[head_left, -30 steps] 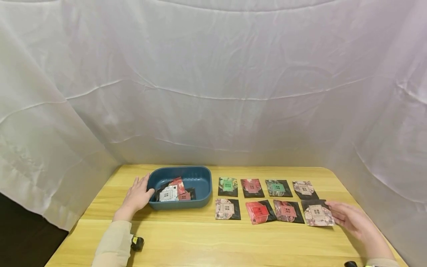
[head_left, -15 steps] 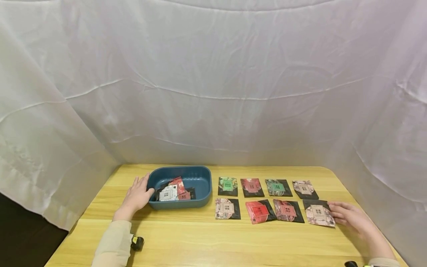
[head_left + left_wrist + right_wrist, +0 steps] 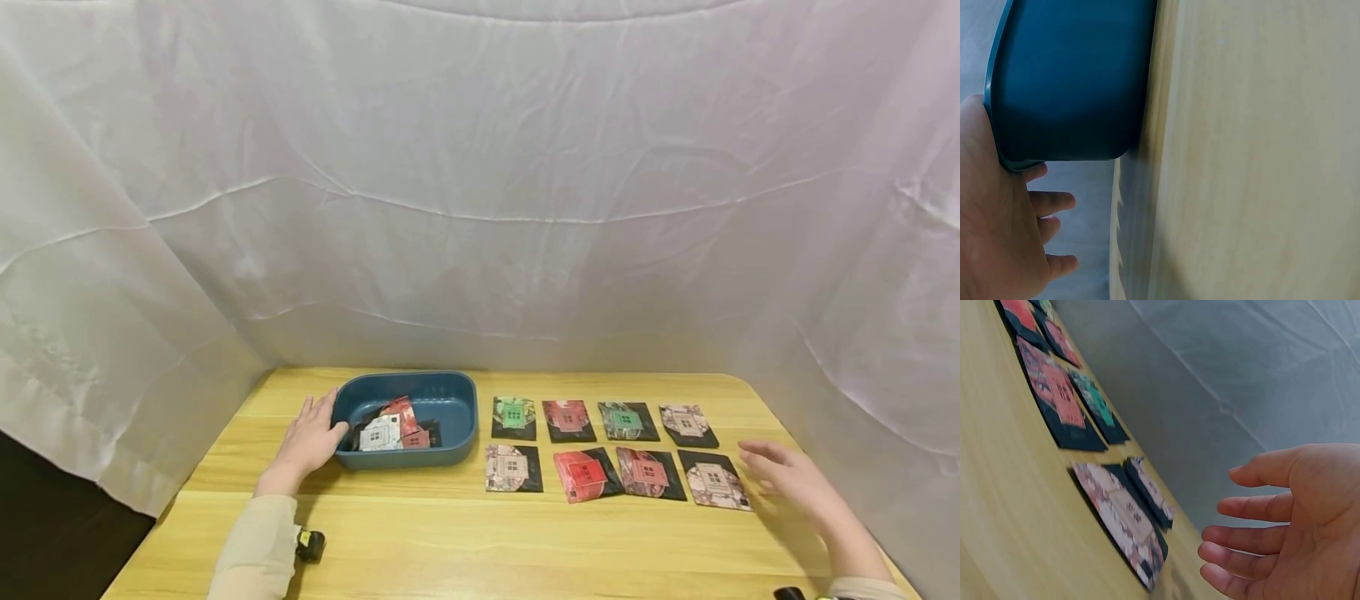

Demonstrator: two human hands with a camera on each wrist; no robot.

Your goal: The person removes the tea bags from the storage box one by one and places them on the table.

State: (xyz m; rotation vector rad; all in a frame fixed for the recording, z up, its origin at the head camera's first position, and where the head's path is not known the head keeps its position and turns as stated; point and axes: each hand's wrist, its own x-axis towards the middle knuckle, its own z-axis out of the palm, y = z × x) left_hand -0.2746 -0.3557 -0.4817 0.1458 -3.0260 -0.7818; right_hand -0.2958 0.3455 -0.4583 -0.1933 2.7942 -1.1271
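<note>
My left hand (image 3: 307, 442) rests against the left end of a blue plastic bin (image 3: 457, 454), thumb at the rim and fingers spread, as the left wrist view also shows. Several small packets lie inside the bin, among them a white packet (image 3: 380, 434) and a red one (image 3: 401, 410). To the right, my right hand (image 3: 783, 475) hovers with fingers extended and nothing in it. Just left of its fingertips lies a black packet with a pink floral print (image 3: 717, 481), flat on the table. In the right wrist view a gap shows between that packet (image 3: 1125, 515) and the fingers.
Several more packets lie in two rows on the wooden table (image 3: 450, 542): a green one (image 3: 513, 418), a red one (image 3: 587, 475) and a teal one (image 3: 627, 422) among them. A pale curtain (image 3: 480, 275) encloses the back and sides.
My right hand held the corner of the pink floral packet, shifted it slightly right, then let go and drew away. The packet now lies flat. The left hand stays by the bin.
</note>
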